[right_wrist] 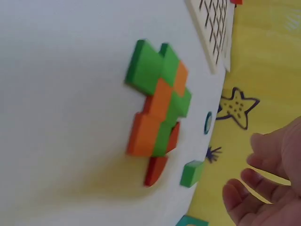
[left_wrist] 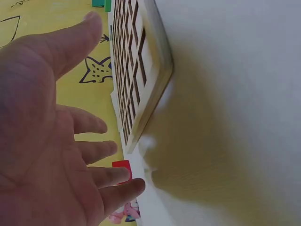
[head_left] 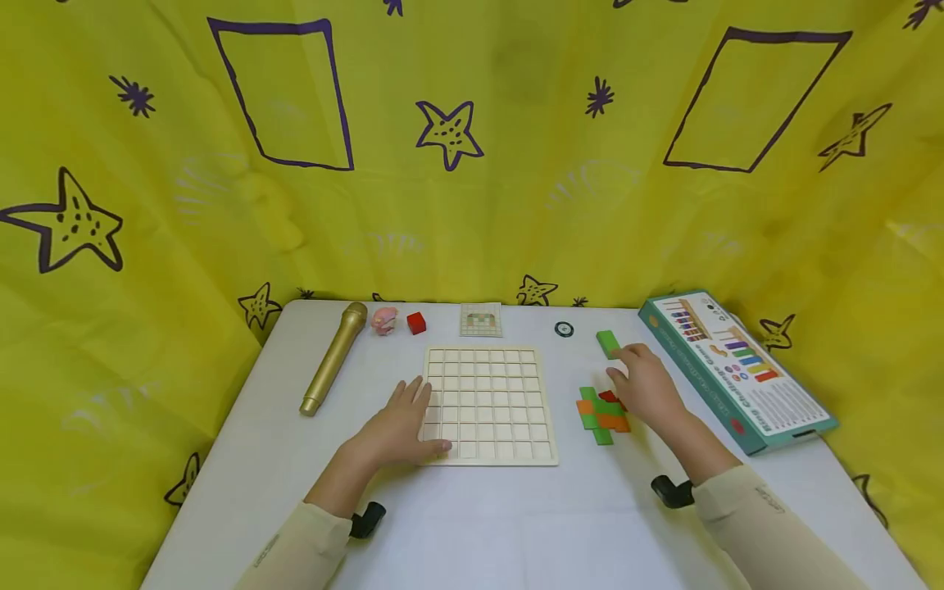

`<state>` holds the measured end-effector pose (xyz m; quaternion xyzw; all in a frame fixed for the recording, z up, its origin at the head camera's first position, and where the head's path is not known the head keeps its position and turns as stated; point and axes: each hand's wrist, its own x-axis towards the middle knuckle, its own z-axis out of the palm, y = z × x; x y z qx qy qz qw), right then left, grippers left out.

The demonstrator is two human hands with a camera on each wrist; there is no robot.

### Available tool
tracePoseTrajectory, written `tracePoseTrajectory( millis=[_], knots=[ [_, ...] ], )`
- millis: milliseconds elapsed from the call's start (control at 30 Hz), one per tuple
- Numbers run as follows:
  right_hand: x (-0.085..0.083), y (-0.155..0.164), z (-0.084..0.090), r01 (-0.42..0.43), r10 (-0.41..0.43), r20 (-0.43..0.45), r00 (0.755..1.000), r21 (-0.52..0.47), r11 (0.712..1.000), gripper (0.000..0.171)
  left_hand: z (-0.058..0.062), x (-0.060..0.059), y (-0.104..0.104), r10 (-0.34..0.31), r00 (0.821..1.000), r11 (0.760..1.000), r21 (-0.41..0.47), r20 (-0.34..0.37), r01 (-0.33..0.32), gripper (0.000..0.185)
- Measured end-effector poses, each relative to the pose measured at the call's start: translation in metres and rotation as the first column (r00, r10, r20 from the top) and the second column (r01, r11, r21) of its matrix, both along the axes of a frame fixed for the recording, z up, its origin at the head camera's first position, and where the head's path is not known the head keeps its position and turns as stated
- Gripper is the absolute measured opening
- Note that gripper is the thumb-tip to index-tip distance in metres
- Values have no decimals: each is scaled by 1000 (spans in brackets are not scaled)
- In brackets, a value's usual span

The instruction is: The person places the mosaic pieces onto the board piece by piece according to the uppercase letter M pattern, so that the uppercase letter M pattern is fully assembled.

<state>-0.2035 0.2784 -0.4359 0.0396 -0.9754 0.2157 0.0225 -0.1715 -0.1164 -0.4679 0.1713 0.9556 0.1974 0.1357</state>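
A wooden grid board (head_left: 490,410) lies flat on the white table. My left hand (head_left: 398,422) is at its left edge, fingers spread and straight; in the left wrist view the palm (left_wrist: 42,155) holds nothing. To the board's right, green tiles (right_wrist: 146,69), orange tiles (right_wrist: 144,134) and red curved pieces (right_wrist: 156,170) lie in an overlapping cluster. Beyond the cluster, a green block (head_left: 608,344) sits apart. My right hand (head_left: 645,381) hovers beside that block, its fingers loosely bent. Nothing shows between the right thumb and fingers (right_wrist: 240,197) in the right wrist view.
Along the back stand a pink figure (head_left: 384,320), a red cube (head_left: 416,323), a small pattern card (head_left: 481,320) and a dark round chip (head_left: 564,329). A gold microphone (head_left: 334,359) lies at left, a teal game box (head_left: 737,369) at right. A yellow curtain (head_left: 509,221) hangs behind.
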Motion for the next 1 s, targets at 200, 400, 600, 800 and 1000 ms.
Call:
tracePoseTrajectory(
  millis=[200, 400, 600, 800, 1000],
  knots=[
    [4, 19, -15, -22, 23, 119, 993, -4, 1000, 31, -4, 12, -7, -11, 1000, 1000, 2, 30, 11, 104],
    [9, 31, -29, -42, 43, 163, 986, -7, 999, 27, -7, 14, -8, -17, 1000, 1000, -20, 7, 17, 106],
    [9, 40, -39, -24, 35, 207, 978, -55, 998, 23, -8, 14, -7, -14, 1000, 1000, -8, 10, 15, 104],
    [7, 44, -41, 21, 14, 281, 960, -121, 992, 18, -10, 13, -5, -20, 1000, 1000, -18, 4, 20, 101],
    [5, 45, -40, -5, 58, 304, 951, -171, 985, 22, -12, 14, -6, -19, 1000, 1000, -14, 2, 19, 101]
  ],
)
